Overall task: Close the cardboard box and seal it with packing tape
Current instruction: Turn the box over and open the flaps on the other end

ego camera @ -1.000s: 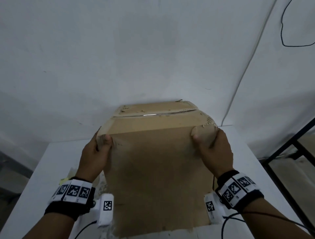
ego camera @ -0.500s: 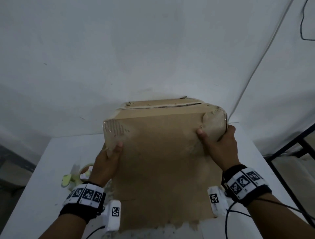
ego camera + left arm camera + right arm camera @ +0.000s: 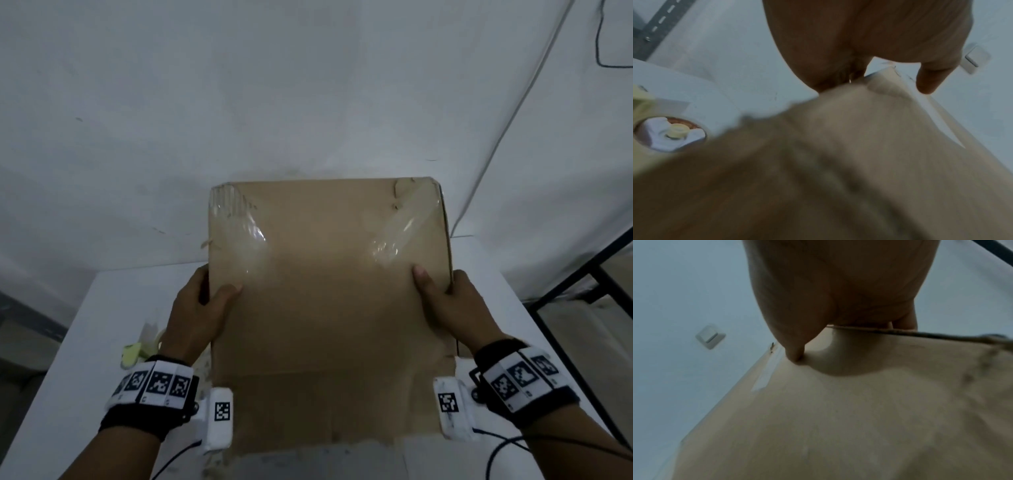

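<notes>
Both hands clamp a cardboard box (image 3: 329, 301) that stands on a white table (image 3: 102, 308) against a white wall (image 3: 274, 85). The left hand (image 3: 197, 317) grips the box's left edge, thumb laid on the broad brown face turned to the camera and fingers curled out of sight behind it; the right hand (image 3: 452, 305) grips the right edge the same way, its thumb tip pressed flat on the card. Above each thumb a strip of clear tape (image 3: 404, 229) shines across an upper corner, where the card is torn and ribbed. Just left of the left wrist, partly hidden by hand and box, lies a tape dispenser (image 3: 672, 133) with pale yellow parts and a round hub. Right of the right hand a dark metal frame (image 3: 582, 301) stands beside the table, and a thin cable (image 3: 609, 51) hangs on the wall well above it. A light switch (image 3: 710, 337) sits on the wall beyond the box's far edge. Both wrists wear bands (image 3: 154, 383) with black-and-white square code patterns; no readable writing or brand shows on the box or anything else.
</notes>
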